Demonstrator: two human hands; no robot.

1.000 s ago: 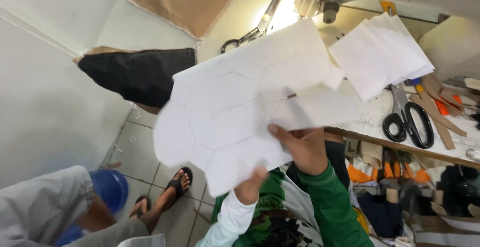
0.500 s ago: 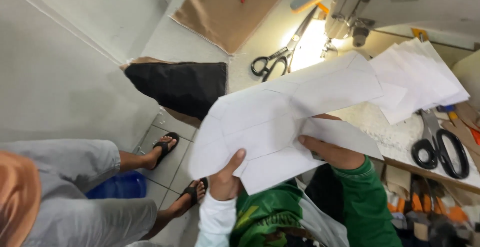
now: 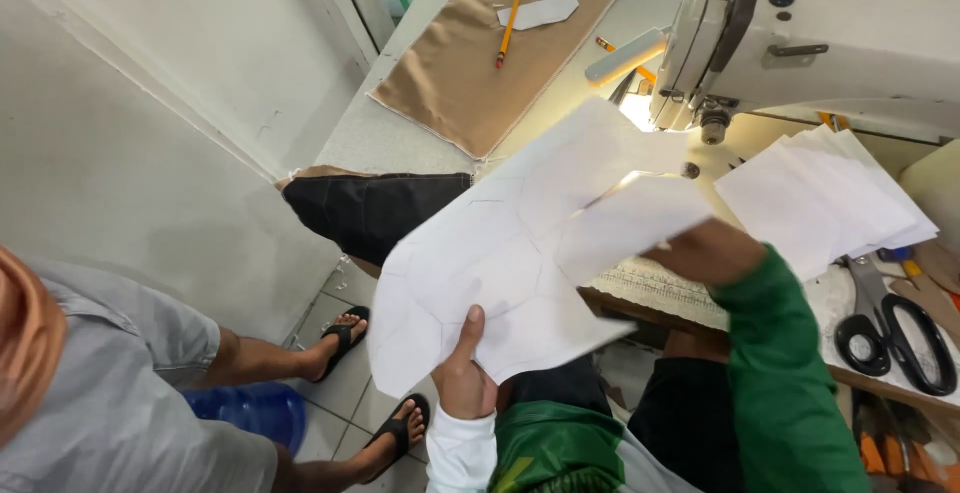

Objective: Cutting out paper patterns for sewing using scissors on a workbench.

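I hold a large white paper pattern (image 3: 500, 263) with faint pencilled hexagon lines in front of me, over the table's near edge. My left hand (image 3: 462, 373), in a white cuff, pinches its lower edge with the thumb on top. My right hand (image 3: 705, 250), in a green sleeve, grips the sheet's right side, where a smaller white piece (image 3: 630, 223) overlaps it. The paper hides the table below it.
A white sewing machine (image 3: 830, 43) stands at the back right beside a stack of white sheets (image 3: 830, 203) and black scissors (image 3: 890, 338). Tan fabric (image 3: 480, 63) with a pencil (image 3: 508, 28) lies farther back. A seated person in grey (image 3: 110, 413) wearing sandals is at the left, near black cloth (image 3: 375, 208).
The view swung up and left, bringing the sewing machine and tan fabric into sight. The paper pattern stayed in both hands and now lies flatter; the scissors near the lamp are no longer visible.
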